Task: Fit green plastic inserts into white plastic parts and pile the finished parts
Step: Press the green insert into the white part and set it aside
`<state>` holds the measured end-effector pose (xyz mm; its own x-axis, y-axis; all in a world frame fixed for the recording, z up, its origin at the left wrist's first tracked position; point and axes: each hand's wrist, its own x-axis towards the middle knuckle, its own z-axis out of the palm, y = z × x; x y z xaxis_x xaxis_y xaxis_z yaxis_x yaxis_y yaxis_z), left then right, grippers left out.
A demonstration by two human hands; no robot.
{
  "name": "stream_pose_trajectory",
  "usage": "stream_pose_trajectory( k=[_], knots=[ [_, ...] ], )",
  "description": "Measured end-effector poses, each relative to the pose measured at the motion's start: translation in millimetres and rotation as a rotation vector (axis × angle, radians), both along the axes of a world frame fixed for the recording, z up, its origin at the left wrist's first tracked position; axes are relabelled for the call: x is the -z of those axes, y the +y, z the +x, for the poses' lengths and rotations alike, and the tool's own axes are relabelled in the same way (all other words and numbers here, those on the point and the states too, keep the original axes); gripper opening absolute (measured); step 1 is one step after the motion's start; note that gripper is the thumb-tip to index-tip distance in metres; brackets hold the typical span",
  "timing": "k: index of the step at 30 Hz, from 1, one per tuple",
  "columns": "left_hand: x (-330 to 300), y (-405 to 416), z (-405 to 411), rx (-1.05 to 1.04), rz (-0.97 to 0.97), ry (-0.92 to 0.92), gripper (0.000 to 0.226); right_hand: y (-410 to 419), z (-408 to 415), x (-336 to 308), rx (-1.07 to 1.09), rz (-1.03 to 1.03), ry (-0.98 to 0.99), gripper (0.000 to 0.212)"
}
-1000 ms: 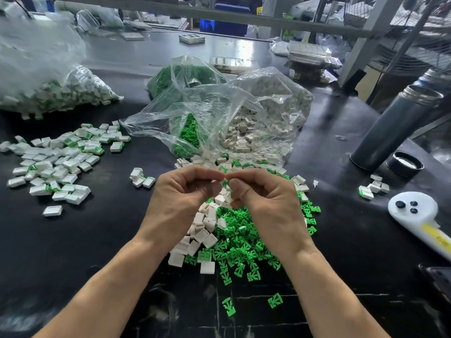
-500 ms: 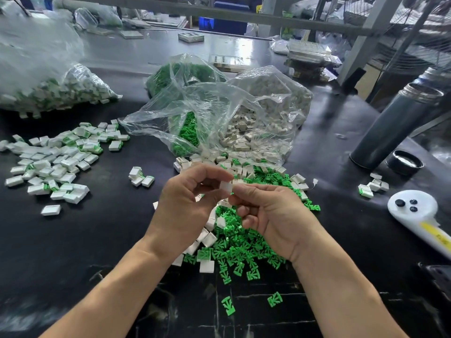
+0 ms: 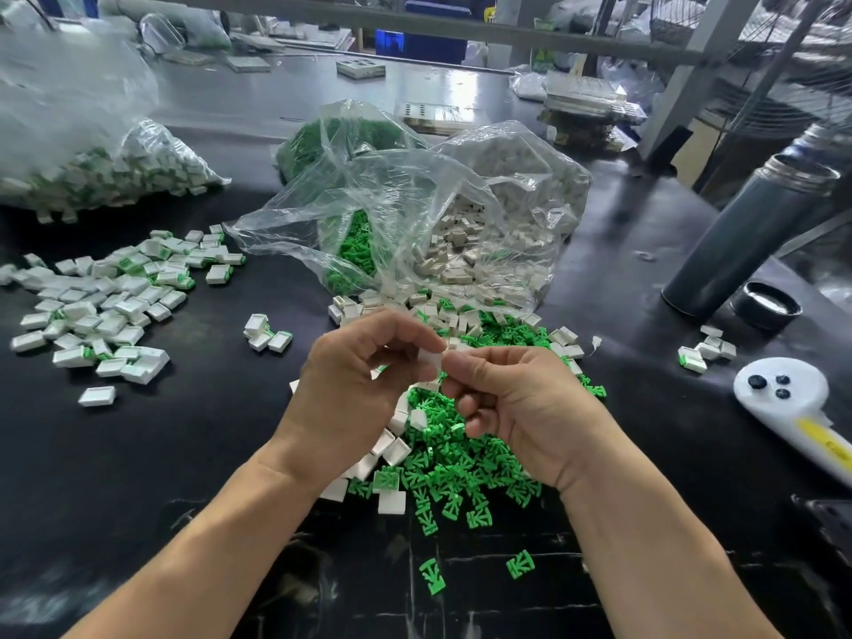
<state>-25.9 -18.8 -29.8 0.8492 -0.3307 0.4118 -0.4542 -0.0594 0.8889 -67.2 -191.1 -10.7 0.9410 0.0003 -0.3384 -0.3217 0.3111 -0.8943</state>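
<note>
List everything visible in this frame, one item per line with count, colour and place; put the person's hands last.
finished parts pile: many, white with green, table left
bag of finished parts: one, clear, far left
bag of green inserts: one, clear, centre back
bag of white parts: one, clear, open, centre
loose green inserts: many, green, under the hands
loose white parts: several, white, beside the inserts
flask: one, grey, right
flask cap: one, black, by the flask
handheld device: one, white, far right
white part: one, pinched between both hands
left hand: pinches the white part
right hand: pinches the white part
</note>
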Motion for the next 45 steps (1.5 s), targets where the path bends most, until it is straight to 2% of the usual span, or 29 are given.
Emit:
stream_pose_trajectory(
  k=[8, 17, 23, 26, 29, 32, 38, 45],
  knots=[
    [-1.5, 0.3, 4.9, 0.081, -0.029, 0.048, 0.030, -4.7, 2.0, 0.3, -0.056, -0.051, 0.003, 0.007],
    [0.6, -3.6, 5.4, 0.045, -0.008, 0.036, 0.031, -1.7, 2.3, 1.7, -0.006, -0.030, 0.018, 0.014],
    [5.3, -13.3, 5.9, -0.024, -0.122, 0.131, 0.022, -1.0, 5.3, 5.2, 0.140, -0.023, -0.133, 0.015],
    [5.1, -14.3, 3.8, -0.030, -0.191, 0.146, 0.018, -0.9, 4.7, 4.9, 0.160, -0.055, -0.199, 0.004],
    [3.6, -12.9, 1.9, -0.050, -0.225, 0.154, 0.017, 3.2, 4.2, 5.9, 0.176, -0.137, -0.255, 0.023],
    [2.8, -12.7, 1.1, -0.082, -0.251, 0.201, 0.020, 9.2, 3.6, 5.8, 0.177, -0.162, -0.293, 0.028],
    [3.4, -9.1, 0.5, -0.045, -0.231, 0.342, 0.017, 11.6, 1.3, 3.1, 0.188, -0.298, -0.394, 0.018],
    [2.3, -3.0, 0.3, -0.012, -0.153, 0.272, 0.015, 14.4, 2.1, 6.4, 0.251, -0.246, -0.398, 0.008]
  ],
)
